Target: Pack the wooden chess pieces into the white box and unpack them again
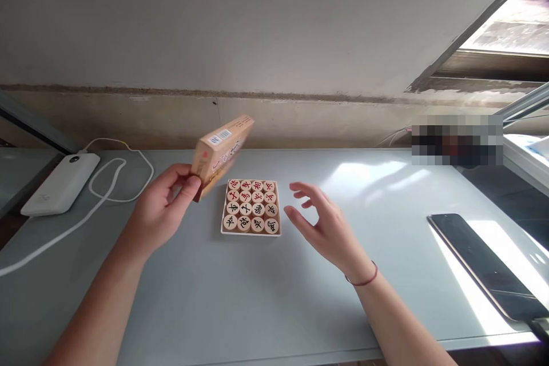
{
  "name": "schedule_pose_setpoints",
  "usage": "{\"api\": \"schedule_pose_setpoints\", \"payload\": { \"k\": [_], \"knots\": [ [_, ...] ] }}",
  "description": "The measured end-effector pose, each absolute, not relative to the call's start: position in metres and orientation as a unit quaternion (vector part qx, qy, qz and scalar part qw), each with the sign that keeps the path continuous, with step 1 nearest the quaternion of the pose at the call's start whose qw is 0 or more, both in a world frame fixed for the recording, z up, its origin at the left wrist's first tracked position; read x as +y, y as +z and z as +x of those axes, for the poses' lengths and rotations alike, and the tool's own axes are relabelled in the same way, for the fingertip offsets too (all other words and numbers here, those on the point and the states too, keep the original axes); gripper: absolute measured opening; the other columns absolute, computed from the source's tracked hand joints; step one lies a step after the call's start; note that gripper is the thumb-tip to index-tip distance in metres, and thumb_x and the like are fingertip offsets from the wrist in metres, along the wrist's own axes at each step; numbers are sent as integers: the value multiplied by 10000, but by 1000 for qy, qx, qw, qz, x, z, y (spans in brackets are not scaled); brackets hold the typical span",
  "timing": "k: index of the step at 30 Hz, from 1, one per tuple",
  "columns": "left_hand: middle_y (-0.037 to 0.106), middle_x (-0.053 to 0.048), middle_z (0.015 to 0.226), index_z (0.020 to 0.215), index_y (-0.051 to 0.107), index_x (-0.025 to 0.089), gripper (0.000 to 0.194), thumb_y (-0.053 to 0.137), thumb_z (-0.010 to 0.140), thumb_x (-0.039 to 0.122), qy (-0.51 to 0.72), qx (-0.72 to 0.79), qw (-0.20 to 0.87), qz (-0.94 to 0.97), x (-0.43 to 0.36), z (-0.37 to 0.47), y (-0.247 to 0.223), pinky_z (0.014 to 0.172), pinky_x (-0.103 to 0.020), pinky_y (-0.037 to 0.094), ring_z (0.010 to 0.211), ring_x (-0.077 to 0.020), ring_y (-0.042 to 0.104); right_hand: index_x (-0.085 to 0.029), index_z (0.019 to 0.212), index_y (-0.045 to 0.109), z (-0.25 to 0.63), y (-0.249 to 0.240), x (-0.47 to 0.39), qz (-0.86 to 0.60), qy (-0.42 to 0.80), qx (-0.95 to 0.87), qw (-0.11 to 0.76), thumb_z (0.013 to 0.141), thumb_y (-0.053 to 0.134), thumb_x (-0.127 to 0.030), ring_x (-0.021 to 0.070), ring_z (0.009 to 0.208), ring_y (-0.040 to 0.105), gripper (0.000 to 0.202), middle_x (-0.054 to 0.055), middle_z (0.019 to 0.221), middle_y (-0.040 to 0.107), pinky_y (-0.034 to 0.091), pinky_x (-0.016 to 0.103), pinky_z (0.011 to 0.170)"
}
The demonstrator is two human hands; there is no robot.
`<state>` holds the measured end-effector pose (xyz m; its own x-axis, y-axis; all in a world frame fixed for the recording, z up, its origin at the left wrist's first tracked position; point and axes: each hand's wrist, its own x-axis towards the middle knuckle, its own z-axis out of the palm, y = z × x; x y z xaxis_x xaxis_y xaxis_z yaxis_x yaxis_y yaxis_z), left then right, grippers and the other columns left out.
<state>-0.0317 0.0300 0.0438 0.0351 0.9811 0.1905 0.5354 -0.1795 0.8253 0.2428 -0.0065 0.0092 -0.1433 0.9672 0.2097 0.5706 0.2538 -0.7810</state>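
A white square tray (pixel 251 234) lies on the grey table (pixel 240 309), filled with rows of round wooden pieces bearing red characters in the back rows and black ones in the front rows. Left of it and above the table, my left hand (pixel 165 206) pinches the lower corner of a tan box lid (pixel 223 151), which is tilted and shows a barcode on its edge. Just right of the tray is my right hand (pixel 319 220), its fingers apart with nothing between them. A dark red cord circles the right wrist.
At the left is a white power bank (pixel 62 183) with a white cable (pixel 92 209) looping over the table. A dark phone (pixel 484 263) lies at the right. A blurred-out patch (pixel 457 140) covers something at the back right, near a window.
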Motion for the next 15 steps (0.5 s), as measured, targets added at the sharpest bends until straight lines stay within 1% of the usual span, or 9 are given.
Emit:
{"api": "schedule_pose_setpoints", "payload": {
  "k": [2, 3, 4, 6, 8, 10, 12, 13, 15],
  "knots": [
    [682, -29, 904, 936, 596, 227, 332, 543, 845, 542, 430, 531, 455, 571, 20, -27, 43, 760, -349, 530, 852, -209, 637, -273, 1313, 394, 240, 10, -6, -510, 375, -671, 387, 898, 532, -412, 232, 1149, 536, 459, 109, 1318, 520, 510, 398, 903],
    [691, -48, 909, 921, 603, 220, 383, 573, 809, 585, 418, 513, 528, 532, 16, -24, 40, 738, -378, 547, 853, -237, 651, -277, 1331, 379, 238, 11, -6, -481, 439, -653, 387, 907, 509, -432, 229, 1164, 533, 469, 110, 1327, 518, 513, 396, 911],
    [697, -67, 905, 914, 618, 215, 431, 583, 782, 623, 394, 500, 584, 504, 13, -20, 36, 710, -396, 557, 848, -264, 663, -277, 1326, 396, 236, 13, -6, -453, 501, -631, 382, 920, 477, -450, 225, 1156, 545, 448, 110, 1308, 537, 523, 389, 901],
    [703, -90, 942, 957, 640, 215, 466, 591, 768, 638, 349, 479, 654, 470, 10, -13, 26, 724, -418, 563, 879, -293, 673, -266, 1272, 472, 233, 17, -7, -421, 586, -585, 371, 934, 429, -478, 217, 1087, 591, 402, 104, 1217, 599, 554, 362, 838],
    [702, -92, 980, 1042, 628, 218, 476, 592, 781, 616, 341, 484, 666, 453, 11, -7, 18, 749, -410, 562, 884, -280, 675, -257, 1253, 501, 230, 18, -7, -437, 610, -545, 374, 923, 437, -499, 207, 987, 629, 414, 100, 1122, 636, 572, 323, 736],
    [705, -70, 959, 1147, 574, 227, 506, 594, 794, 589, 362, 527, 626, 446, 13, -3, 14, 737, -375, 559, 847, -242, 676, -255, 1319, 441, 228, 16, -7, -487, 600, -514, 373, 903, 464, -523, 177, 799, 650, 495, 91, 1009, 661, 556, 274, 581],
    [706, -46, 891, 1201, 533, 221, 546, 585, 798, 586, 379, 583, 565, 444, 15, -1, 12, 686, -331, 553, 793, -214, 672, -261, 1394, 340, 227, 11, -7, -547, 582, -489, 350, 884, 480, -552, 129, 564, 590, 604, 47, 842, 666, 481, 232, 430],
    [705, -44, 874, 1203, 533, 212, 557, 575, 799, 593, 382, 603, 542, 444, 16, -1, 12, 664, -316, 549, 779, -210, 670, -266, 1418, 296, 226, 7, -6, -571, 572, -482, 338, 875, 487, -563, 111, 484, 541, 648, 13, 748, 647, 442, 219, 388],
    [704, -63, 913, 1189, 555, 192, 561, 563, 801, 597, 381, 613, 521, 455, 17, 0, 10, 651, -302, 549, 804, -219, 672, -269, 1437, 264, 224, 0, -4, -593, 555, -486, 322, 865, 494, -572, 102, 416, 482, 687, -49, 595, 578, 415, 214, 375]
  ]
}}
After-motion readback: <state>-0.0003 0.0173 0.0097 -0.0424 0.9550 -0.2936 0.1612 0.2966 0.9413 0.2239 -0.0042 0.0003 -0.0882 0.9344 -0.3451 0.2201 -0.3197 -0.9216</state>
